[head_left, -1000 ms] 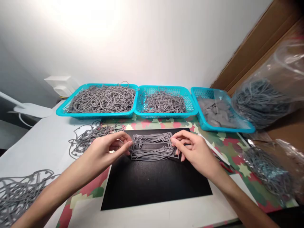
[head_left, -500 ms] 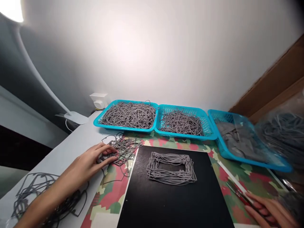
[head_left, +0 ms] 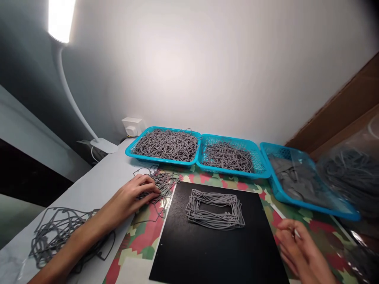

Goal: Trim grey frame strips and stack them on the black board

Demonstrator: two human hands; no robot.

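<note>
My left hand (head_left: 145,193) rests on a loose pile of thin grey rubber-like frames (head_left: 166,181), its thumb and fingers bent around some strands at the near side. Curled fingers of my right hand (head_left: 299,246) close around a slim white stick (head_left: 277,211) at the right of the mat. One end of the stick points away from me, and a bit shows between the fingers. On a black board (head_left: 219,252) between my hands lies a neat stack of grey rectangular frames (head_left: 214,225).
Blue baskets stand along the wall: left (head_left: 160,159) and middle (head_left: 233,171) hold tangled grey strands, the right one (head_left: 319,207) flat grey pieces. A bagged grey heap (head_left: 349,169) is far right. More frames (head_left: 56,232) lie beneath my left forearm. A lamp (head_left: 74,98) stands left.
My right hand has shifted left and closed near the white stick; the tweezers seen in it before no longer show. My left hand stays at the pile. The view has turned slightly left.
</note>
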